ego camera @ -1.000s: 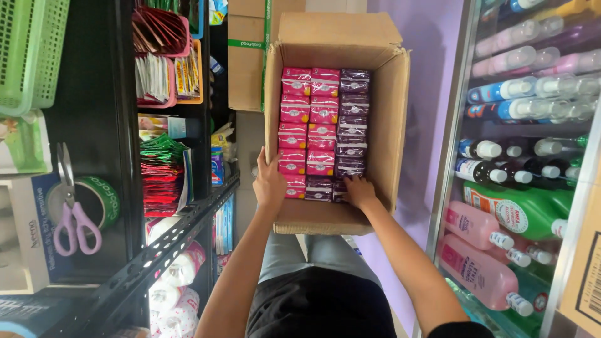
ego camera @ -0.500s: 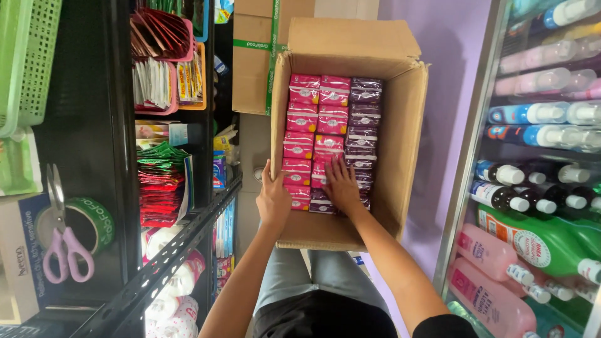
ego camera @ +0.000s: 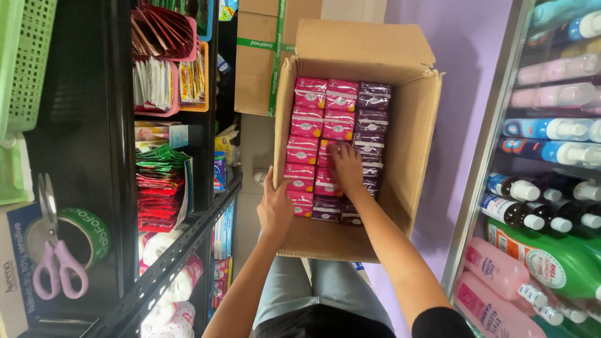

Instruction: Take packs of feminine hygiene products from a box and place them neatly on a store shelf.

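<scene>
1. Two hands are at an open cardboard box [ego camera: 410, 150] that rests on the person's lap, its top flap standing up at the far end.
2. Inside the box, packs [ego camera: 325, 119] lie in tight columns: pink ones on the left and middle, purple packs [ego camera: 374, 97] on the right.
3. Right hand [ego camera: 346, 168] is inside the box, lying on top of the packs about the middle of the columns, where pink meets purple. Its fingers point away from the person and lie close together, flat on the packs; whether they pinch one pack cannot be told, as the fingertips are small and partly tucked.
4. Left hand [ego camera: 275, 209] is outside the packs, at the box's left wall near its near corner. The fingers curl over the rim and the palm presses the wall, so it grips the cardboard.
5. Packs under the right hand and wrist are hidden, and the near row is partly covered by the forearm. How many layers lie beneath the top one cannot be seen.
6. Left of the box stands a black shelf [ego camera: 181, 244] with sachets, and scissors [ego camera: 55, 250] lie on it beside a tape roll [ego camera: 87, 235]. On the right, bottles [ego camera: 551, 263] fill a rack, cut off by the frame edge.
7. A second box [ego camera: 256, 56] stands behind, half hidden.
</scene>
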